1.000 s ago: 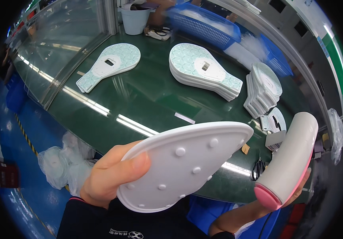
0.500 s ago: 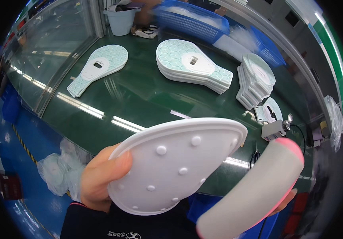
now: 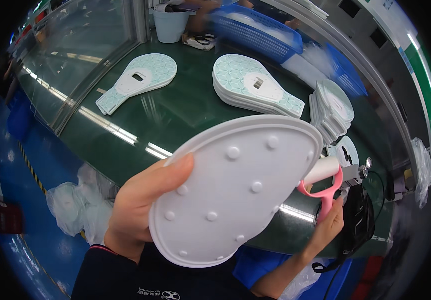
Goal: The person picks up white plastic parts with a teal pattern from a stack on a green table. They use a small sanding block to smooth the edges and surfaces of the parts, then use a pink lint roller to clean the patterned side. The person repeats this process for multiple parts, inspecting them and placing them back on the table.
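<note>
Closed: left grip — panel; right grip — roller

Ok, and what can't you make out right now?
All in the head view:
- Far face of the studded white teardrop-shaped panel: turned away from the camera.
- Fingertips of the left hand, thumb aside: hidden behind that panel.
- Whether the white roller with pink handle touches the panel: the panel's edge hides it.
- Contents of the blue mesh basket: too blurred.

Glossy green surface, light strips mirrored in it. Clear metal-framed panel, left. I note blue floor, yellow-black line.
</note>
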### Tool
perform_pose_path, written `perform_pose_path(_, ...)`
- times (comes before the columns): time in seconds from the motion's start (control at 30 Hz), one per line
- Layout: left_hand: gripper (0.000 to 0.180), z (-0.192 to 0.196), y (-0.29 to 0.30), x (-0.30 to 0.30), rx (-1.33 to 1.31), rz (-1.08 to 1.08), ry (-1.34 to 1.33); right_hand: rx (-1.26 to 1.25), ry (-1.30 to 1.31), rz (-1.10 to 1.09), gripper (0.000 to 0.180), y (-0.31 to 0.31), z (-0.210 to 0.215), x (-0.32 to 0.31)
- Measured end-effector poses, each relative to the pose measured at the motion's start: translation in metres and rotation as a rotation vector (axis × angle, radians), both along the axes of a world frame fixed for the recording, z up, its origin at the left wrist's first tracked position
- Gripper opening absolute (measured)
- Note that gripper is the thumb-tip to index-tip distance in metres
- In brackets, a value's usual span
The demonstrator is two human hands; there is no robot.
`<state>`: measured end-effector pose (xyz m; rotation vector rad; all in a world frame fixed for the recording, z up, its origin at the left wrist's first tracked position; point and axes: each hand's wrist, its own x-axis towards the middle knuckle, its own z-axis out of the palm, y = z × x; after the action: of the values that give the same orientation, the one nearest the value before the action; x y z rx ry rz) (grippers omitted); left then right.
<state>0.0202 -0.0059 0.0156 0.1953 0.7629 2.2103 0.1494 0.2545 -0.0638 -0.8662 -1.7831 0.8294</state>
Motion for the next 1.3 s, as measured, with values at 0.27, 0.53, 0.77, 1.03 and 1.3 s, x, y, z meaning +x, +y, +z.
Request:
perform_pose_path(0.27,0.044,0.014,-0.004,0.002,0.057,-0.204,0.001,0.138,-0.290,0.206,0.029,0.005,-0.028,-0.018)
perform_pose_path(0.53,0.047,0.013,0.011,-0.010,0.124,-0.449,0.130,-0.729,0.521,0.752,0.040,-0.078,0.024,-0.008)
perform_pose_path(0.77,0.073,0.002,0.028,-0.019,0.208,-0.162,0.025,-0.720,0.513,0.684,0.053,-0.103,0.004,-0.003)
perform_pose_path(1.03,0.069,-0.019,-0.002,0.016,-0.039,-0.243,0.414,-0.943,0.578,0.732,0.053,-0.098,0.011,0.001)
perform_pose_path(1.3,0.056,-0.019,-0.002,0.015,-0.117,-0.175,0.487,-0.992,0.629,1.011,0.053,-0.093,0.003,0.016)
